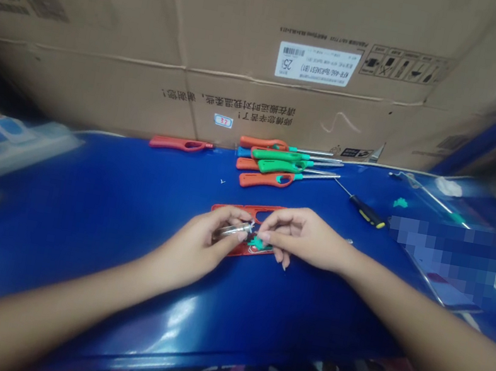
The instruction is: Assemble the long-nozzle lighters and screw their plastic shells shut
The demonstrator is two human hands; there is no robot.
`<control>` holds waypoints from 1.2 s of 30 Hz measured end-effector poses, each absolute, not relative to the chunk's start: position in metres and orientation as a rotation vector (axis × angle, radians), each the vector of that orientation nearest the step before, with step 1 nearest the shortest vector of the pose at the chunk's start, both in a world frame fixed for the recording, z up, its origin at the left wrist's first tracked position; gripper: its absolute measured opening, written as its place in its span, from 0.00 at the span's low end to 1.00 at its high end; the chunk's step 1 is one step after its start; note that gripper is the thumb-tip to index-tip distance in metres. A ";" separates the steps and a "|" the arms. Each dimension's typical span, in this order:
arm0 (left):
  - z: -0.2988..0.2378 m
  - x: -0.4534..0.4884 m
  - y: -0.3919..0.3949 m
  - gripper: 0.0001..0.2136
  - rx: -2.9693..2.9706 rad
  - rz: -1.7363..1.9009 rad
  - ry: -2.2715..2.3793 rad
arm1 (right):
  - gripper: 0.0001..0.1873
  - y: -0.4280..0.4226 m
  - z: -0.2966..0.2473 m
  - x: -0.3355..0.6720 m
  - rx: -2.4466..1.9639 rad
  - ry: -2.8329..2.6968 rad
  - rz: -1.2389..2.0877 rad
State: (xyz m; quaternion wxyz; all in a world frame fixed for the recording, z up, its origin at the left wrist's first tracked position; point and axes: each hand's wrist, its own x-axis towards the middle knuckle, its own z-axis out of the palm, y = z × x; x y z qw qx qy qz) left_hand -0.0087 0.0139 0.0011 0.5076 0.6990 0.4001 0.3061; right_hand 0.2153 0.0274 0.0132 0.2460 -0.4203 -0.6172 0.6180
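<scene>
My left hand (198, 237) grips a small clear tube with a metallic look, probably a lighter's fuel tank (233, 229), between thumb and fingers. At the tube's right end, the fingertips of my right hand (297, 236) are pinched together; whatever they hold is too small and covered to make out. Beneath both hands lie the opened orange-red halves of a lighter casing (246, 209), partly covered by my fingers. A green plastic part (257, 243) and a thin white wire show in the nearer half.
Several long-necked lighters (258, 181) are piled at the back, beside a red lighter handle (178, 144). A black-and-yellow screwdriver (363, 209) lies to their right, near a green scrap (401, 203). A power strip (33, 151) sits far left; a large cardboard box (126, 87) walls off the back.
</scene>
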 end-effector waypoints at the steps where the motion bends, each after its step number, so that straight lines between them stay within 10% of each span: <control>1: 0.002 -0.008 0.014 0.13 1.685 0.723 0.975 | 0.14 0.028 0.013 0.215 -1.143 -1.673 1.682; 36: 0.007 -0.006 0.012 0.10 1.748 0.685 0.980 | 0.16 0.027 0.014 0.215 -1.168 -1.696 1.640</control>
